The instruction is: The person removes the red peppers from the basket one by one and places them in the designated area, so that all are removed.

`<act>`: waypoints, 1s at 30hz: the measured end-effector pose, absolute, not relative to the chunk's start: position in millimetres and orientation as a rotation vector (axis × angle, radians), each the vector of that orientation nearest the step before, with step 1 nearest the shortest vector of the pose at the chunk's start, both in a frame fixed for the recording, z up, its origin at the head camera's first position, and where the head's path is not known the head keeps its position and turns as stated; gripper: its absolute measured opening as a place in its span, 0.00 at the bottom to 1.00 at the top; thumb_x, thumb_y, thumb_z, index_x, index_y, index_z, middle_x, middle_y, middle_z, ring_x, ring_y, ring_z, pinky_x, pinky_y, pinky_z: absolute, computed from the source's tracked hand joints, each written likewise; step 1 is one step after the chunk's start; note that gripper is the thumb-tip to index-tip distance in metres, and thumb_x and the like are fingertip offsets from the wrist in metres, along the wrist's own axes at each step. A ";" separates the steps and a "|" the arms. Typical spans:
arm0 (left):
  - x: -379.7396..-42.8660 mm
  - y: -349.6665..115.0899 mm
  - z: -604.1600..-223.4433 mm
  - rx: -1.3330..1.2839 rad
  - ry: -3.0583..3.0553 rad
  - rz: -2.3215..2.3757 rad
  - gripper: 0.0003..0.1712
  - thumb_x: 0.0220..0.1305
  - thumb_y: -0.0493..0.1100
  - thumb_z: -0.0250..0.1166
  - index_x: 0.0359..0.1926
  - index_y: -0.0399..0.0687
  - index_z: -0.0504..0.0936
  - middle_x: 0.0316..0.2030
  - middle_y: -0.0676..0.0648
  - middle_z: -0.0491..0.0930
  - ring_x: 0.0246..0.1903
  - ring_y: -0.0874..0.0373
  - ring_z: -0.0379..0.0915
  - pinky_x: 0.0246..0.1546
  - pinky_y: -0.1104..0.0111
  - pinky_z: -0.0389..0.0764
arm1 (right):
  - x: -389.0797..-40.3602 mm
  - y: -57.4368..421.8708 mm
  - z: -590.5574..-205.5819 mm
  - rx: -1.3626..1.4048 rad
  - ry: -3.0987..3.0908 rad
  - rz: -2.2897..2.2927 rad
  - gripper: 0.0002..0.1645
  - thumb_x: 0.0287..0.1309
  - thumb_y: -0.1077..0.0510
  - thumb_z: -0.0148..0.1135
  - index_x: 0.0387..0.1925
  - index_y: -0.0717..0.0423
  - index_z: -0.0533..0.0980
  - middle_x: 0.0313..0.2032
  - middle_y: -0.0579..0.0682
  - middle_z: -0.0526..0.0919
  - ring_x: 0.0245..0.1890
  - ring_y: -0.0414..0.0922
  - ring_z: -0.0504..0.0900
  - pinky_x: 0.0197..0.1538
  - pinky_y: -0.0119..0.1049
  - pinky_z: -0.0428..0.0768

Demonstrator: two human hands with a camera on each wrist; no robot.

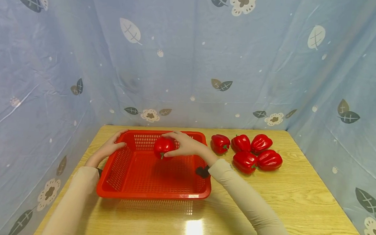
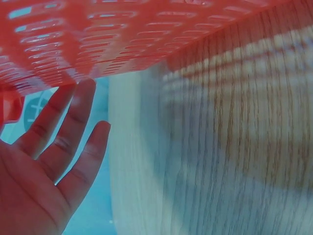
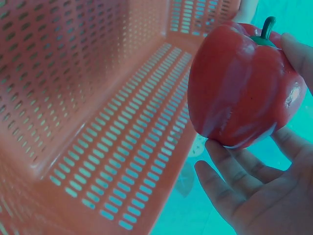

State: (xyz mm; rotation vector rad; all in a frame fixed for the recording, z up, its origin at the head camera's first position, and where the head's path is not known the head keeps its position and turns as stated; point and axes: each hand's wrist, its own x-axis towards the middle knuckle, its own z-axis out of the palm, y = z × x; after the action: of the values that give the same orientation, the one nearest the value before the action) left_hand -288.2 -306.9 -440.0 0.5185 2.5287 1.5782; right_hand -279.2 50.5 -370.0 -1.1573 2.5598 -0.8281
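A red plastic basket with slotted walls stands on the table in the head view. At its left rim, my left hand grips the edge, thumb over the inside. The left wrist view shows the extended fingers of that hand against the outer wall. My right hand holds a red bell pepper with a green stem above the basket floor. In the right wrist view the thumb is near the stem of this bell pepper, and the fingertips support its other end.
Several more red bell peppers lie grouped on the wooden table, right of the basket. A blue patterned curtain surrounds the table at the back and sides. A dark strap shows by the right wrist.
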 end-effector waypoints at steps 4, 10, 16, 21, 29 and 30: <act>-289.1 -308.0 -439.9 0.518 2.541 1.565 0.37 0.65 0.33 0.52 0.71 0.37 0.45 0.60 0.25 0.61 0.48 0.43 0.72 0.39 0.71 0.77 | -281.6 58.9 -367.7 -1.122 2.579 -0.867 0.45 0.47 0.40 0.67 0.66 0.42 0.61 0.64 0.51 0.62 0.61 0.49 0.65 0.58 0.47 0.70; -288.8 -307.3 -440.0 0.526 2.530 1.584 0.37 0.65 0.32 0.52 0.70 0.34 0.45 0.60 0.25 0.61 0.47 0.47 0.73 0.38 0.70 0.78 | -286.9 72.6 -364.1 -1.084 2.600 -0.912 0.46 0.47 0.39 0.67 0.66 0.43 0.61 0.61 0.50 0.65 0.57 0.47 0.68 0.55 0.45 0.72; -288.6 -307.1 -439.8 0.515 2.531 1.570 0.38 0.65 0.33 0.51 0.71 0.37 0.43 0.61 0.25 0.59 0.49 0.40 0.71 0.39 0.70 0.77 | -290.6 87.0 -360.1 -1.073 2.613 -0.961 0.45 0.47 0.41 0.67 0.66 0.43 0.61 0.60 0.50 0.66 0.56 0.47 0.69 0.56 0.45 0.71; -288.9 -307.5 -440.9 0.509 2.547 1.543 0.37 0.66 0.33 0.51 0.71 0.39 0.43 0.61 0.26 0.59 0.51 0.35 0.68 0.40 0.71 0.76 | -291.0 97.4 -359.2 -1.036 2.578 -1.059 0.45 0.47 0.42 0.68 0.66 0.42 0.62 0.61 0.49 0.66 0.58 0.47 0.66 0.59 0.48 0.68; -287.7 -306.0 -440.3 0.523 2.546 1.568 0.37 0.66 0.33 0.51 0.71 0.39 0.44 0.60 0.25 0.60 0.50 0.35 0.69 0.40 0.70 0.77 | -289.0 114.6 -360.9 -0.990 2.608 -1.122 0.45 0.46 0.43 0.69 0.65 0.40 0.62 0.58 0.48 0.68 0.55 0.47 0.67 0.55 0.50 0.71; -287.6 -305.9 -440.1 0.524 2.539 1.574 0.37 0.66 0.33 0.50 0.71 0.39 0.44 0.60 0.25 0.60 0.50 0.34 0.68 0.40 0.70 0.77 | -288.6 117.0 -361.3 -0.997 2.618 -1.119 0.45 0.46 0.43 0.69 0.66 0.41 0.62 0.58 0.48 0.68 0.55 0.48 0.67 0.55 0.49 0.72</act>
State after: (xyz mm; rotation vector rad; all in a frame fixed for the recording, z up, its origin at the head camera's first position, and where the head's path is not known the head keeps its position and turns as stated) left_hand -287.6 -305.9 -440.1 0.5240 2.5391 1.5741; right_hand -288.6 117.0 -361.3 -0.9972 2.6180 -1.1188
